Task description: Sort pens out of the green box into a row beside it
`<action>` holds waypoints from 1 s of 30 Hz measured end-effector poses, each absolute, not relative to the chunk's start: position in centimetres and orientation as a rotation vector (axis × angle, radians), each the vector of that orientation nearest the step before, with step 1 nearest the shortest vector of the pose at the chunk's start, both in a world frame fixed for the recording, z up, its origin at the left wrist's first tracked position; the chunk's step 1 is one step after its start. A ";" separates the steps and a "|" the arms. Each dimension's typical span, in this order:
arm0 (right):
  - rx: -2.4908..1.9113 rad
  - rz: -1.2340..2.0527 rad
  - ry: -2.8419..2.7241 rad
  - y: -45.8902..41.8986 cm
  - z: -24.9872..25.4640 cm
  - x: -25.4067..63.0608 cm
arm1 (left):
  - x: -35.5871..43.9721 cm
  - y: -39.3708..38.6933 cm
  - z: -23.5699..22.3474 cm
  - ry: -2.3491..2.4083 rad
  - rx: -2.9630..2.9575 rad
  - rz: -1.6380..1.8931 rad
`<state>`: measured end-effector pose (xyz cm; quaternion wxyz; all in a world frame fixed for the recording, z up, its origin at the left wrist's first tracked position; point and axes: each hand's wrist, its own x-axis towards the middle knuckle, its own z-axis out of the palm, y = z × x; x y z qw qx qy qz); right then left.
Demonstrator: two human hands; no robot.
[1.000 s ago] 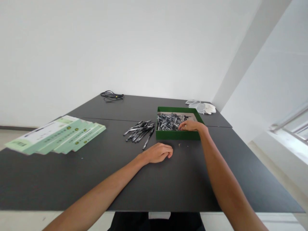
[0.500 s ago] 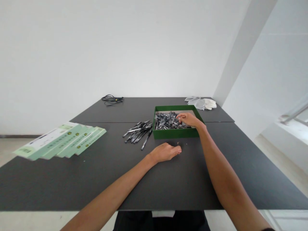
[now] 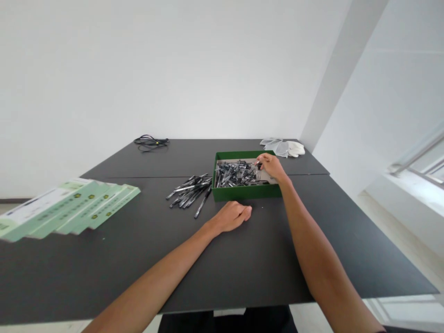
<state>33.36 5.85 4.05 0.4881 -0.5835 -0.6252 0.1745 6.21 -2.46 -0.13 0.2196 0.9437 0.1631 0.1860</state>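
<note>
A green open box (image 3: pixel 248 193) holds a jumbled heap of black and clear pens (image 3: pixel 233 174). Over the box's right part, my right hand (image 3: pixel 272 165) is closed in a pinch, with what looks like a pen (image 3: pixel 258 174) hanging from its fingertips. My left hand (image 3: pixel 231 216) rests on the table in front of the box, fingers curled in and no object showing in them. Left of the box lies a loose pile of similar pens (image 3: pixel 190 190), one of them (image 3: pixel 203 203) pointing toward me.
Flat green-and-white cartons (image 3: pixel 74 208) lie overlapped at the left of the dark table (image 3: pixel 138 273). A black cable (image 3: pixel 151 142) is coiled at the back left. White gloves (image 3: pixel 286 147) lie at the back right, near the wall. A seam crosses the table behind the pens.
My right hand has risen from among the pens toward the back of the box, with a pen now seeming to hang from its fingers. My left hand shifted slightly. The view has turned a little.
</note>
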 end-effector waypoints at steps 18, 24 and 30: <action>-1.583 0.467 -2.366 6.3 3.8 31.3 | 6.1 -2.0 -0.4 0.385 2.559 0.419; -1.614 0.516 -2.365 6.4 4.2 31.5 | 6.0 -2.0 -0.4 0.392 2.571 0.429; -1.723 0.413 -2.325 6.1 4.2 31.3 | 6.0 -2.0 -0.5 0.393 2.566 0.438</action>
